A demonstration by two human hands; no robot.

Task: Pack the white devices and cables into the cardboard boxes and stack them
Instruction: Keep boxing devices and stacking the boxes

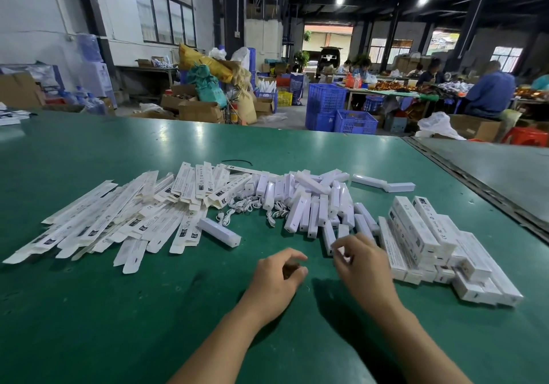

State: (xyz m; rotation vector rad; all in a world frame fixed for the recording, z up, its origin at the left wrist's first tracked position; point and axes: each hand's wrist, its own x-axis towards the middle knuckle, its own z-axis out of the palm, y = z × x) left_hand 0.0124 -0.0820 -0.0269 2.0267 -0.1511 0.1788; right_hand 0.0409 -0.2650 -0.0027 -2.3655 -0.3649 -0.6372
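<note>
Green counter (89, 309). Far left: spread of flat, unfolded cardboard boxes (118, 220). Beside it, one closed box (219, 232) lay alone. Next: white cables (246, 205), coiled loose at the heap's edge. Left hand (276, 276) hovered near the front, fingers loosely curled and holding nothing. Centre: heap of white devices (312, 202). Right hand (362, 264) sat at the heap's near edge, fingers bent over one device; grip could not be told. Far right: stacked packed boxes (430, 244).

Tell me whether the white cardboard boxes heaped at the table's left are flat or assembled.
Flat: the white cardboard boxes lie as thin overlapping sleeves, end flaps loose, on the green table.
</note>
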